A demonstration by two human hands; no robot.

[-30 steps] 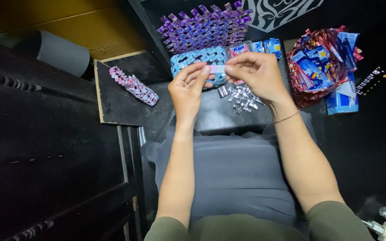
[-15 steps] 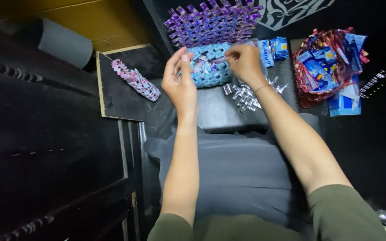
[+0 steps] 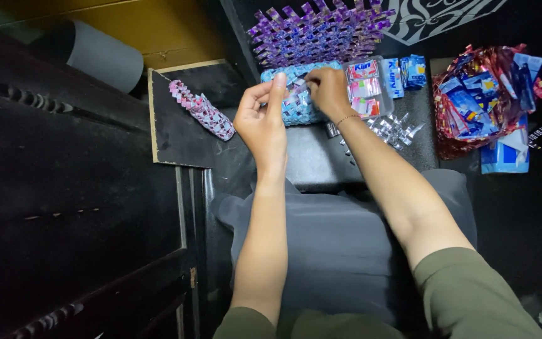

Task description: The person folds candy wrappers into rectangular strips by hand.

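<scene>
A person's left hand point(image 3: 263, 119) and right hand point(image 3: 329, 90) meet over a light-blue woven panel point(image 3: 296, 100) made of folded wrappers, which lies on a dark work surface point(image 3: 312, 157) ahead of the lap. The right hand's fingers are closed in a pinch on a small folded strip at the panel's upper edge; the left hand's thumb and fingers are half curled, the forefinger raised and touching the panel's near side. Just right of the blue panel stands a clear plastic box point(image 3: 367, 85) holding flat sachets in red, pink and white. Beyond the panel lies a purple woven piece point(image 3: 318, 31). Near the box, toward the lap, silver folded links point(image 3: 391, 130) are scattered. Well to the panel's right sits a heap of red and blue foil wrappers point(image 3: 481, 94) above a pale-blue packet point(image 3: 503, 156). Left of the panel, a pink-and-white woven strip point(image 3: 202, 110) rests on a dark board point(image 3: 177, 141).
</scene>
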